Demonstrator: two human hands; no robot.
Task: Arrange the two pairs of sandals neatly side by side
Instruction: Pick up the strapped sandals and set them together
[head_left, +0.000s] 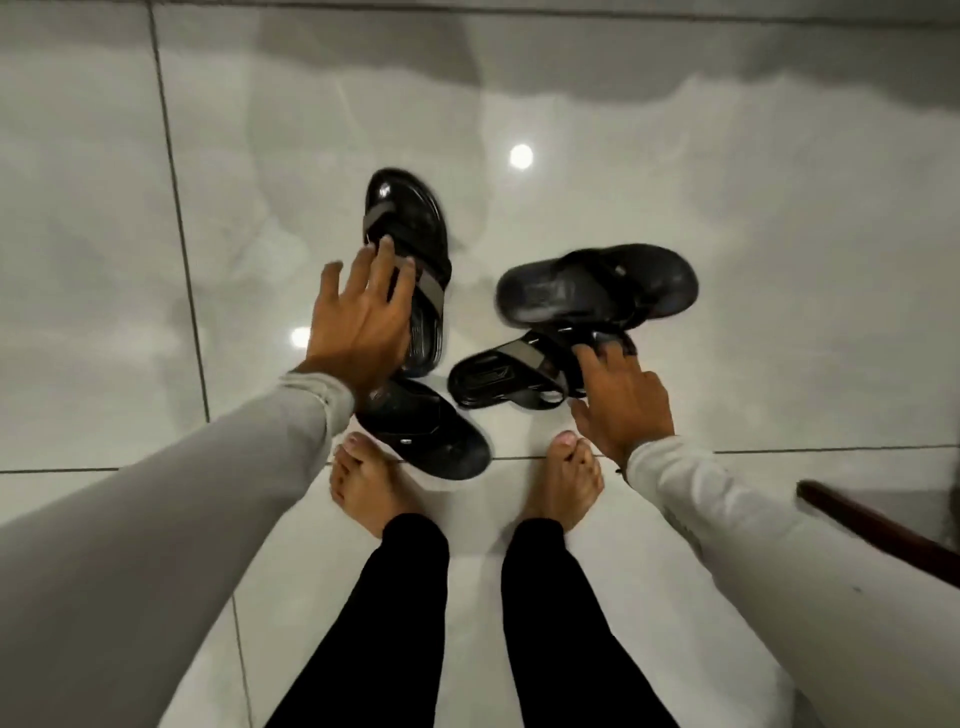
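Four black sandals lie scattered on a glossy tiled floor. One grey-strapped sandal (405, 208) points away from me; my left hand (358, 317) is spread over its straps, fingertips touching them. Its mate (498, 374) lies sideways to the right. My right hand (623, 400) rests its fingertips on that sandal's toe end, thumb held apart. A plain black flip-flop (597, 286) lies crosswise, overlapping the sideways sandal's toe end. The other flip-flop (431, 436) lies at an angle by my left foot, partly under my left wrist.
My bare feet, the left one (363, 483) and the right one (566, 483), stand just behind the sandals. A dark wooden edge (872, 530) juts in at the right. Pale floor tiles (727, 156) stretch beyond the sandals.
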